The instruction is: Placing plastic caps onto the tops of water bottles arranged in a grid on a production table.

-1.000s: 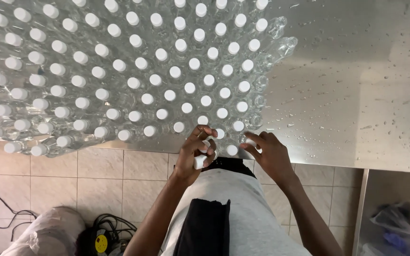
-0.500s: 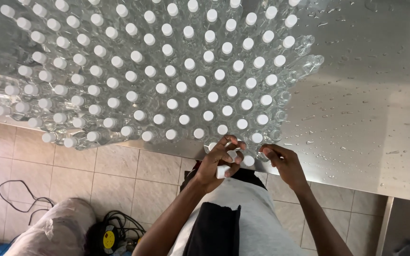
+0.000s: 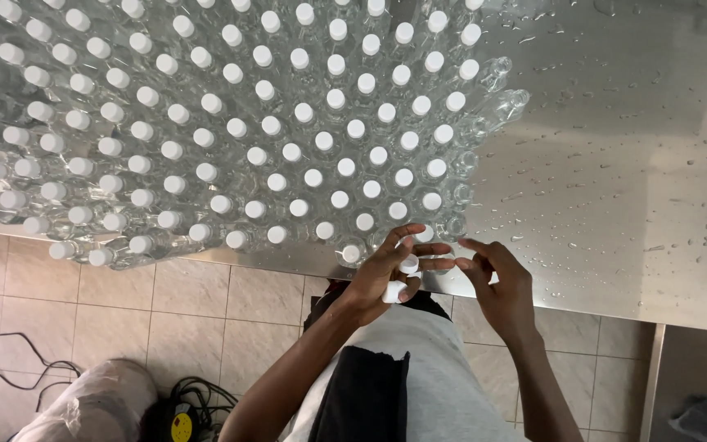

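**Capping clear bottles at the edge of the steel bench**

The left hand (image 3: 382, 274) is clenched around several small white plastic caps (image 3: 394, 290); one cap sits between its thumb and fingers, near the front edge of the wet stainless steel bench (image 3: 615, 188). The right hand (image 3: 501, 286) is just beside it, with fingers bent and thumb and forefinger close together. I cannot tell if this grip holds a cap or is released, because the fingers hide the space between them.

A large group of clear plastic bottles (image 3: 231, 123) stands upright on the bench, tightly packed, and most of them already wear white caps. A few bottles at the right border of the group (image 3: 497, 74) look uncapped. The hands work at the nearest row, close to the last capped bottle (image 3: 352, 253) at the bench edge.

To do this step well, in my judgement, each cap should be placed flat on the bottle neck before it is turned, because a tilted cap can catch crooked. The bench is wet with drops, so a firm hold helps. The bottles at the edge stand very near the tiled floor (image 3: 206, 311) side, so a push there may tip one over.
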